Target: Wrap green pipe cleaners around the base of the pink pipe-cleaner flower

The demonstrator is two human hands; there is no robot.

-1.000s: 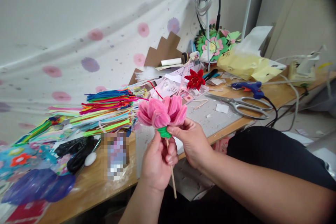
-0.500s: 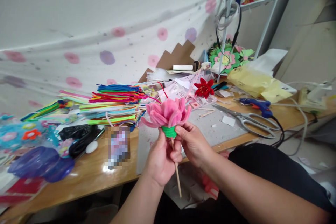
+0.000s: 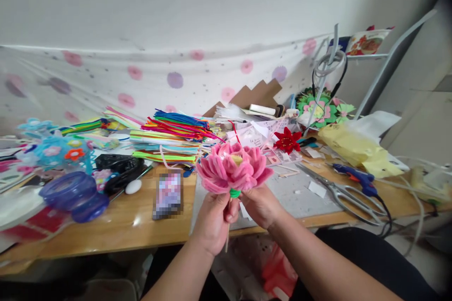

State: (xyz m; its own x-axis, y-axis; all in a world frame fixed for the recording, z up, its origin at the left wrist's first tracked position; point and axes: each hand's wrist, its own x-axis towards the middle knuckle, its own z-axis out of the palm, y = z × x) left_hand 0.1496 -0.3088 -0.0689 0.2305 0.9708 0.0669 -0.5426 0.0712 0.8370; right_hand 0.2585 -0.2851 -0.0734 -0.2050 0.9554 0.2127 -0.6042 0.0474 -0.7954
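Pink flower (image 3: 235, 169), green base (image 3: 235, 193), in both hands (image 3: 213, 221) (image 3: 262, 208)

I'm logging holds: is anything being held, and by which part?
Yes, a pink flower, from below: the left grip holds its stick; the right grip is at the green base, partly hidden under the petals.

On the wooden table (image 3: 127, 229) lie 1 grey mat (image 3: 291, 201), 1 blue glue gun (image 3: 359, 178) and colourful pipe cleaners (image 3: 173, 137)

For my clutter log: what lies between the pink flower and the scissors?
Head view: the grey mat, bearing white paper scraps and thin sticks.
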